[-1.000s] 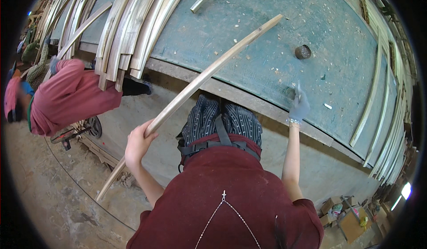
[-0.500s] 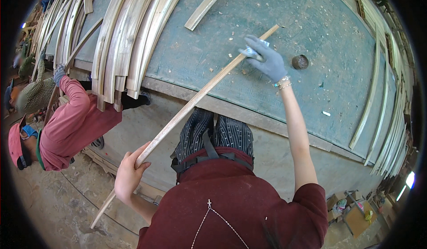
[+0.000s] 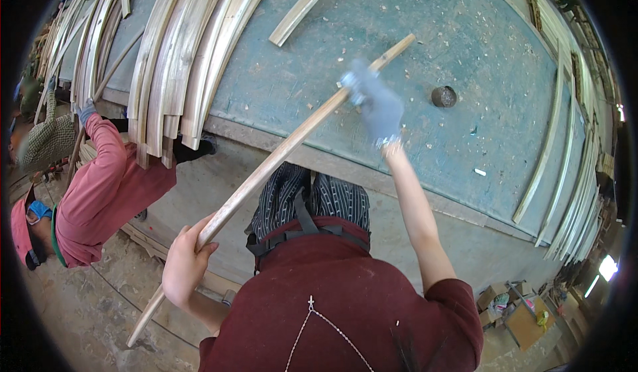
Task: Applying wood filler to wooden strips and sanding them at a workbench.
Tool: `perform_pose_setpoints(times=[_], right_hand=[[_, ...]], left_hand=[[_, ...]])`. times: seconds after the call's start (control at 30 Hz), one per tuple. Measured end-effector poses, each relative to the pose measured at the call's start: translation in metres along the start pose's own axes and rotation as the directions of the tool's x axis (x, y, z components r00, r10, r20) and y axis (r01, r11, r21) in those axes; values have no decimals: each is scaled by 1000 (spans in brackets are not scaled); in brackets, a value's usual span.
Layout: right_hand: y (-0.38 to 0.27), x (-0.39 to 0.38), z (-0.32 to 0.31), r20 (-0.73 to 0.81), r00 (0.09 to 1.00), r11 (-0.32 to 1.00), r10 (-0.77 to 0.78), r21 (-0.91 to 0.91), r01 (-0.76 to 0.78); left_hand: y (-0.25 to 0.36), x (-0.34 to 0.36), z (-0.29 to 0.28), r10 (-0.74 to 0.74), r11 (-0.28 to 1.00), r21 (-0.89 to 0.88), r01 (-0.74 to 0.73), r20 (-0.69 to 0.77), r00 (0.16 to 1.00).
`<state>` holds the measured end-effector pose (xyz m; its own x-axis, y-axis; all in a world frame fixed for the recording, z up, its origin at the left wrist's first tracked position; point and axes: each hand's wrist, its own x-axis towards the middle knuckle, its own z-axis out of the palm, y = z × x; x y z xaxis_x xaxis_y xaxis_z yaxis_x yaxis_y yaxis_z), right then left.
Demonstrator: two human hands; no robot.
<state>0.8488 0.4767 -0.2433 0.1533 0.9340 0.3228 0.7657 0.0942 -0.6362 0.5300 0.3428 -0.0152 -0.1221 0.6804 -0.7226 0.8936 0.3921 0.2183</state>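
Observation:
A long, narrow wooden strip (image 3: 282, 151) slants from the lower left up over the green worktable (image 3: 458, 153). Bare fingers of my left hand (image 3: 185, 266) wrap round its lower part, in front of the table edge. My right hand (image 3: 379, 106), in a grey glove and smeared by motion, is closed on a small blue-and-white folded piece (image 3: 352, 86) against the strip's upper part. What that piece is made of cannot be made out. The strip's far end lies over the tabletop, and its lower end reaches past my left wrist.
A dark round cup-like object (image 3: 444, 96) stands right of my glove. Several wooden strips (image 3: 183, 60) lie at the left, overhanging the edge; others (image 3: 571, 173) lie at the right. A co-worker in a pink top (image 3: 119, 179) is at the left. White chalk-like stub (image 3: 480, 171) lies nearby.
My right hand has slid a little left and nearer along the strip with the folded piece. My left hand keeps its grip. The whole view has shifted slightly.

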Motion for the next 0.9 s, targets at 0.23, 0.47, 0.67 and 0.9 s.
perform_pose_setpoints(times=[0.23, 0.47, 0.67, 0.9], right_hand=[[29, 20, -6, 81, 993, 899, 83, -436, -40], [49, 26, 8, 30, 994, 894, 101, -441, -77], [51, 31, -1, 31, 999, 935, 27, -355, -14], [37, 35, -8, 40, 999, 953, 13, -304, -1]], left_hand=[[10, -5, -1, 36, 999, 26, -35, -46, 998], [9, -10, 1, 97, 993, 86, -86, -135, 986], [8, -10, 6, 65, 995, 87, -53, -136, 989], [1, -9, 15, 95, 991, 114, -75, -182, 979]])
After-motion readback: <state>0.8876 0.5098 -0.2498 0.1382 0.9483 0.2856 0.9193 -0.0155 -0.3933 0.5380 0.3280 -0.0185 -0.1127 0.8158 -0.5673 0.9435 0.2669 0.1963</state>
